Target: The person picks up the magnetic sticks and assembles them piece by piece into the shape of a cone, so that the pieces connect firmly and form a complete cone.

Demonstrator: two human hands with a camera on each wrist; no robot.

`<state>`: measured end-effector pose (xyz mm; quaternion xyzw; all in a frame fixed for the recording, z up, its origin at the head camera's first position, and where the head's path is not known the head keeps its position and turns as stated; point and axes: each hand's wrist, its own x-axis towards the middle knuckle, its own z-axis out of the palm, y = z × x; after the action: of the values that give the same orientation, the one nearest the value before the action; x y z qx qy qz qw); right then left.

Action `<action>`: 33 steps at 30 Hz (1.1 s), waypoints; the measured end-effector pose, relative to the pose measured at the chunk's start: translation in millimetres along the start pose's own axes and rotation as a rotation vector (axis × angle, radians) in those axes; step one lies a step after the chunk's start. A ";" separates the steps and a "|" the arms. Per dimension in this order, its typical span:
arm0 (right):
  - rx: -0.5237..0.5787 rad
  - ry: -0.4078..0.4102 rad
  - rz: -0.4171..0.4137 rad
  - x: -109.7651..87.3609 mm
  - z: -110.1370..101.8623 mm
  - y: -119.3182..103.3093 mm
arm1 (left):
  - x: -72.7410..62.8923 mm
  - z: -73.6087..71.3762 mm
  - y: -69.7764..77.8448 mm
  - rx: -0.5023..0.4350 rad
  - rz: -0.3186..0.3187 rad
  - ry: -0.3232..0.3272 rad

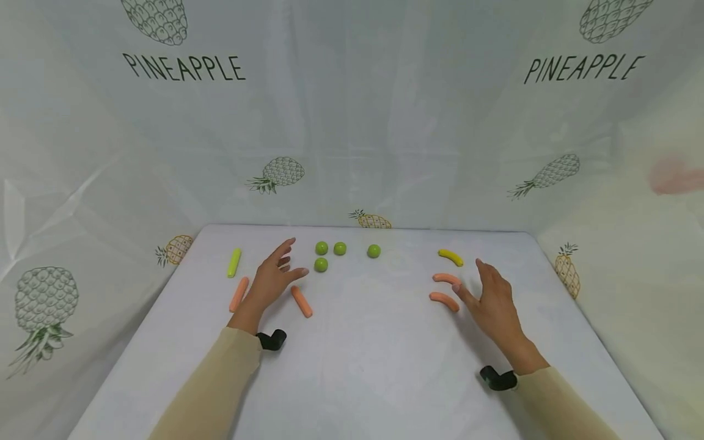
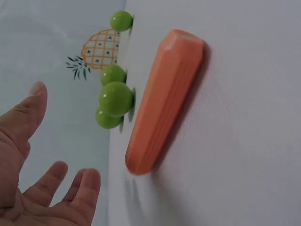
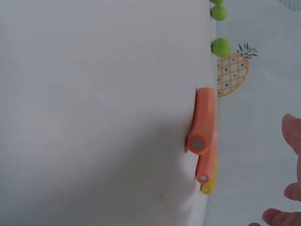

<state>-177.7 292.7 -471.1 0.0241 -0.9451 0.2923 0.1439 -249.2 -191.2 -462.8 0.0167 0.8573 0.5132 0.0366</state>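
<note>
My left hand hovers with its fingers apart, holding nothing. It is between two straight, faceted orange sticks, one on its left and one on its right; the right-hand one looms large in the left wrist view. Farther left lies a yellow-green stick. On the other side, my right hand is raised and loosely spread, with nothing in it. Left of its thumb are two curved orange pieces, the nearer one and the farther one. Behind them lies a yellow curved piece, banana-like.
Several small green balls lie near the back middle of the white table. A pale sheet with pineapple prints hangs behind the table and along both sides. Each wrist carries a black device.
</note>
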 end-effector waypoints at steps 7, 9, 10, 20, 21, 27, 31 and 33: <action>0.123 -0.060 0.153 -6.2 2.6 -0.3 | 19.9 15.4 5.4 -0.033 -0.006 -0.077; 0.151 -0.087 0.206 -8.4 3.0 -0.9 | 25.1 17.9 5.8 -0.030 -0.004 -0.093; 0.171 -0.098 0.234 -9.5 3.2 -1.0 | 27.3 18.8 6.1 -0.025 -0.004 -0.098; 0.261 -0.203 0.301 -17.8 9.7 10.2 | 45.3 28.5 3.4 0.077 -0.011 -0.154; 0.266 -0.213 0.294 -17.8 10.7 10.4 | 46.0 29.8 3.1 0.084 -0.017 -0.152; 0.251 -0.227 0.231 -14.9 19.3 5.6 | 48.6 37.6 5.3 0.102 -0.016 -0.159; 0.229 -0.226 0.209 -11.8 25.9 0.4 | 49.4 41.2 7.6 0.101 -0.002 -0.170; 0.211 -0.226 0.208 -10.8 28.2 -1.4 | 49.6 43.2 8.2 0.107 0.014 -0.176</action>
<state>-174.4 275.5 -495.6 -0.0260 -0.9168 0.3985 0.0026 -295.3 -146.0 -478.2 0.0695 0.8768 0.4636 0.1074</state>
